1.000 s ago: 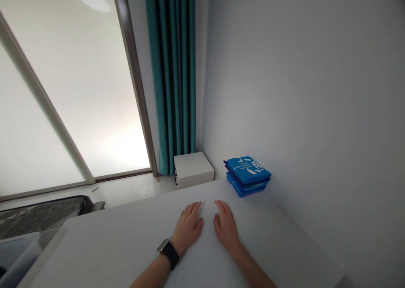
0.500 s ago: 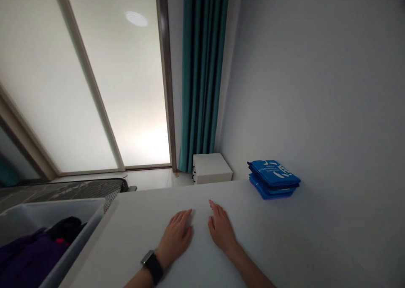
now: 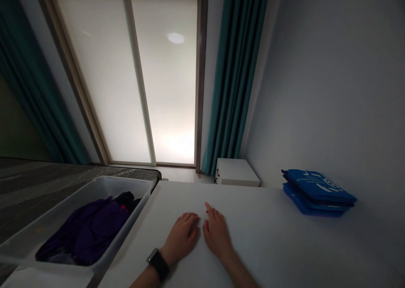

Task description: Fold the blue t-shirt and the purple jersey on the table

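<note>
White table (image 3: 253, 237): two hands (image 3: 181, 239) (image 3: 217, 234), fingers (image 3: 218, 217) loosely wide; one blue stack (image 3: 318, 191), one bin (image 3: 125, 233).

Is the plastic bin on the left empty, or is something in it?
Not empty: purple cloth and a darker piece lie inside the bin, visible through its open top.

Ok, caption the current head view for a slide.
Left hand and right hand on a white table, between a translucent bin of purple fabric and folded blue items.
</note>
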### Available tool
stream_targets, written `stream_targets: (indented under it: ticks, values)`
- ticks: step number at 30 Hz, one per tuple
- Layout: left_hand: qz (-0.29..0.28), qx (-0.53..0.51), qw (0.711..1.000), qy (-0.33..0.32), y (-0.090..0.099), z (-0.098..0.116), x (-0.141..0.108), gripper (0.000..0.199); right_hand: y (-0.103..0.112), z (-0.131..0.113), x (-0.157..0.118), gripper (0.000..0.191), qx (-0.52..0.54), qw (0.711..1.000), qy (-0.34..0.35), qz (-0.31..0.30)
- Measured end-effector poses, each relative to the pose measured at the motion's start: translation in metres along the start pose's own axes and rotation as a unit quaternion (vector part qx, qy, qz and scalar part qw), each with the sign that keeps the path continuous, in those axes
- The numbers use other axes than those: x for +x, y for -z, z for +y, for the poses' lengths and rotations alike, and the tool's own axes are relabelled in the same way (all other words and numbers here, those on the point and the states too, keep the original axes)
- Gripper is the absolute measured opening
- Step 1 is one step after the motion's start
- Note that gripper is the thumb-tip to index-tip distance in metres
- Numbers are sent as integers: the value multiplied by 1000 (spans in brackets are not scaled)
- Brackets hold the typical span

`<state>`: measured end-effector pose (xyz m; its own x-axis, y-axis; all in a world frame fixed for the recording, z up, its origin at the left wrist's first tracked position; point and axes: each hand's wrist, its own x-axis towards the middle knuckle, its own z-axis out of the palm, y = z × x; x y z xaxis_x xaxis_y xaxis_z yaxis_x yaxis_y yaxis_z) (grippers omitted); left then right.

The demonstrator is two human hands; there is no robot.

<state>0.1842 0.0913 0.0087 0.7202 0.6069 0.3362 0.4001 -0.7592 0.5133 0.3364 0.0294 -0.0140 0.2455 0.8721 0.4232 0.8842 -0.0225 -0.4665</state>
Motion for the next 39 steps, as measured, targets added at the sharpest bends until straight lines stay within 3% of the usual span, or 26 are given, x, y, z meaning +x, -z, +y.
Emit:
stream_targets:
  ticks: [4,13,24,33,39]
  values:
    - [-8,-16,1000,6,5,-1,-1,27,-4,-12,-1,51,29,1000,-13,4]
    - [-1,-17,1000,-5,5,-7,1,23,8,-2,-8,32,150,988,-6,-25]
    - [19,-39,999,7,10,-10,0,22,9,-10,-14,32,150,988,-12,-36]
    - [-32,42,999,-10,25,-24,0,21,1,-18,-19,28,161,986,14,-49]
    - [-37,45,998,1,28,-31,2,20,-10,-13,-17,32,188,982,-3,-21]
